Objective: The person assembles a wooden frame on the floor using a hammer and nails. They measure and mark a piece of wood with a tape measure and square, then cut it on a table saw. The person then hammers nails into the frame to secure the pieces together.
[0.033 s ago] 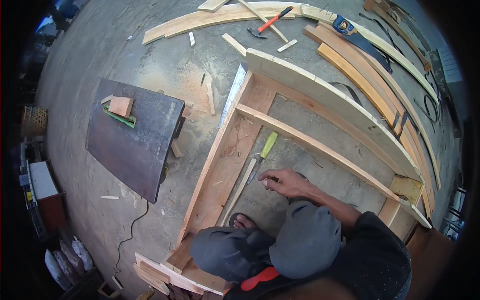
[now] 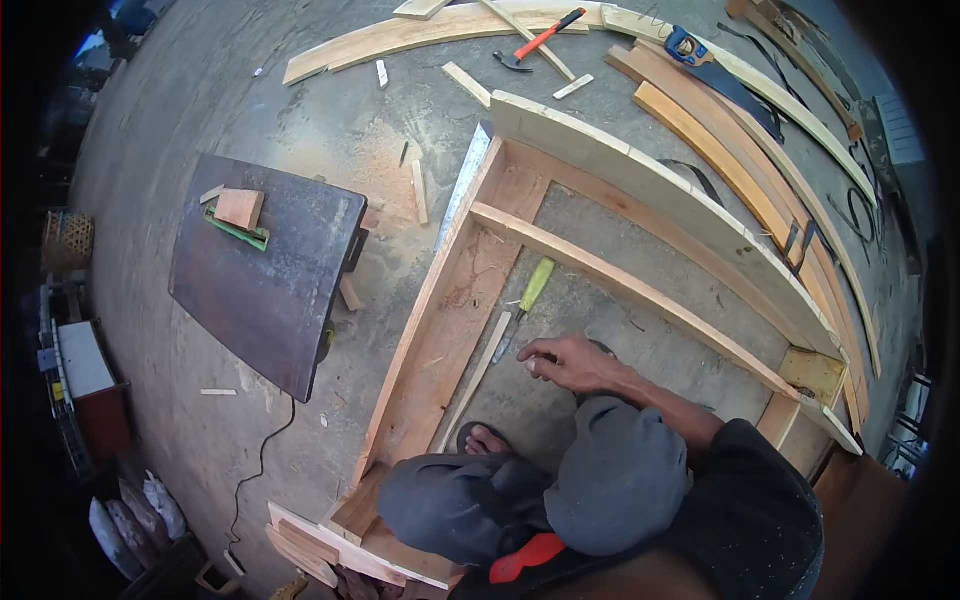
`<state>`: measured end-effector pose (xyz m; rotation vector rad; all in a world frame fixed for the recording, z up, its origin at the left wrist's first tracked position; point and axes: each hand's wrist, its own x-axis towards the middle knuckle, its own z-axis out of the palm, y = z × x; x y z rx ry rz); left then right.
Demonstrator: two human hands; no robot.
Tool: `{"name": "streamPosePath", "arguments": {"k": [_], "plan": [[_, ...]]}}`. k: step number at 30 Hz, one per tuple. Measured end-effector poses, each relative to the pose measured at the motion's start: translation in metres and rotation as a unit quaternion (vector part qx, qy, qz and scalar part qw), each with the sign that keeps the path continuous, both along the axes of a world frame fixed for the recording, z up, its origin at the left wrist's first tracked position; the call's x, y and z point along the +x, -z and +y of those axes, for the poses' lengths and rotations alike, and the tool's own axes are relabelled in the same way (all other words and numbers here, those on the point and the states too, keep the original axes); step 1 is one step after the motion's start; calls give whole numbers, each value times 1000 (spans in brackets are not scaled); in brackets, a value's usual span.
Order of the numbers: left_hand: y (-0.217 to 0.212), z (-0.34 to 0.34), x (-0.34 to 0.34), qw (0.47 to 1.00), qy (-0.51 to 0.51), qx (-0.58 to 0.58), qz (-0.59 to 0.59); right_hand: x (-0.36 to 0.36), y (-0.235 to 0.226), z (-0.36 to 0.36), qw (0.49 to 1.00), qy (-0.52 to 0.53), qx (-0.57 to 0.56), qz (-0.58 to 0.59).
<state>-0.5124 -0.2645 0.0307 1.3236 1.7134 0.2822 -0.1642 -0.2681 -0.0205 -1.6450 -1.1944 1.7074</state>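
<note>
My right hand [image 2: 565,362] hangs past my bent right knee, its fingers loosely curled and somewhat apart. Nothing shows in it. On the concrete just beyond the fingertips lies a chisel [image 2: 537,284] with a yellow-green handle, its blade pointing back toward me. A thin wooden strip [image 2: 477,380] runs beside the blade, left of my hand. Around me stands a large wooden frame [image 2: 425,325] of pale boards with a cross rail [image 2: 630,287]; I squat inside it. At my lap shows a red object [image 2: 526,556] whose kind is unclear. My left hand is out of sight.
Left of the frame is a dark table [image 2: 265,290] with a wood block [image 2: 239,208] on top and a black cord [image 2: 262,460] trailing from it. A claw hammer [image 2: 540,42], a handsaw [image 2: 715,80] and long boards [image 2: 720,165] lie beyond. Offcuts are scattered about.
</note>
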Motion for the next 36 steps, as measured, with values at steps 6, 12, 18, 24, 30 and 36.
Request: {"name": "streamPosePath", "arguments": {"k": [6,12,18,24,30,36], "plan": [[6,-10,-5,1000,2,2,13,5,12,4,989,-79,89,-86],[18,-37,-3,1000,-21,-13,19,-6,31,14,971,-127,155,-128],[41,-60,6,994,-108,5,9,-11,14,13,991,-127,36,37],[60,36,43,995,95,-27,5,-40,54,19,978,-197,73,-2],[107,-19,42,945,227,64,229,-23,57,18,986,-141,31,-80],[103,-25,59,988,122,81,46,-14,57,-4,992,-119,-48,-5]]}}
